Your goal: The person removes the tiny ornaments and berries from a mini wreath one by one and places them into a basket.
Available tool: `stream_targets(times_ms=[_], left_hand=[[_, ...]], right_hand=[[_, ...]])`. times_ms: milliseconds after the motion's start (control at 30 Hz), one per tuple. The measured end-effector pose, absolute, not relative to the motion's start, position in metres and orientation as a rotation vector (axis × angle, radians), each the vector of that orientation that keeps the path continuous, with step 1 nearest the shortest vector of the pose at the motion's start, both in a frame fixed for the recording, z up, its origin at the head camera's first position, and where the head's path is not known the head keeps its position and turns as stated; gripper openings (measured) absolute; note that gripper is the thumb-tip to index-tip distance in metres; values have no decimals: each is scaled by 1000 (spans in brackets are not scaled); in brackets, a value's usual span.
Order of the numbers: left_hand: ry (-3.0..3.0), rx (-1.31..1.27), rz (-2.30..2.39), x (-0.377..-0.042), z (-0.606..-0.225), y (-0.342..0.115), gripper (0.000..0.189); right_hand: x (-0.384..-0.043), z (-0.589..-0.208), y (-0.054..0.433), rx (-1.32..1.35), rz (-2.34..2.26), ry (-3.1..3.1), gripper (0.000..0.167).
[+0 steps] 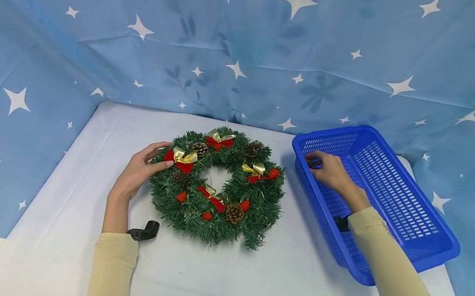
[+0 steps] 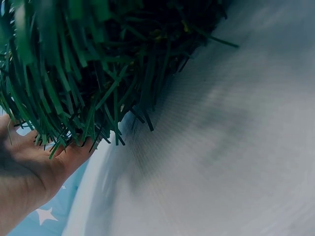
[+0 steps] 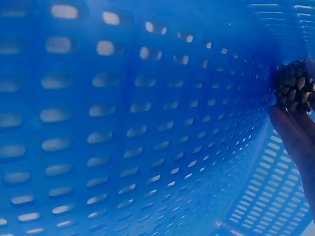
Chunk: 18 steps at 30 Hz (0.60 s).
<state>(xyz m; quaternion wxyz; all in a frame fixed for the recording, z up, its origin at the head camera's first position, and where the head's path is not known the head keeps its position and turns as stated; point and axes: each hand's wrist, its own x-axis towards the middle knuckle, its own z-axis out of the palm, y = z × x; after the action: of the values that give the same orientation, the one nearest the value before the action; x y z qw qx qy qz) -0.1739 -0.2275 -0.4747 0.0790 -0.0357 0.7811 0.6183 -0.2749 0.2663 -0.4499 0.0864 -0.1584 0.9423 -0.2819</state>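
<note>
A green wreath (image 1: 267, 195) lies on the white table, decorated with red and gold bows, pine cones and red berries. My left hand (image 1: 139, 168) grips its left side, thumb on top beside a red bow (image 1: 184, 166) and fingers at the outer edge. Green bristles (image 2: 74, 83) partly hide those fingers in the left wrist view. Inside the blue basket (image 1: 406, 184), at its near left corner, my right hand (image 1: 332, 172) pinches a brown pine cone (image 3: 293, 87). Only a dark bit of that cone shows in the head view.
The basket stands right of the wreath, its perforated walls close around my right hand. White cloth (image 1: 195, 287) covers the table. A blue star-printed curtain (image 1: 257, 31) rises behind and at both sides.
</note>
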Motion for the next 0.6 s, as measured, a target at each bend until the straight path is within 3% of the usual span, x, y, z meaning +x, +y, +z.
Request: stream_targets(times_ms=[600], left_hand=[[2329,-106,1859,-174,-475,-229,65]], right_hand=[[-272,-448,268,-509,-848,2833,37]])
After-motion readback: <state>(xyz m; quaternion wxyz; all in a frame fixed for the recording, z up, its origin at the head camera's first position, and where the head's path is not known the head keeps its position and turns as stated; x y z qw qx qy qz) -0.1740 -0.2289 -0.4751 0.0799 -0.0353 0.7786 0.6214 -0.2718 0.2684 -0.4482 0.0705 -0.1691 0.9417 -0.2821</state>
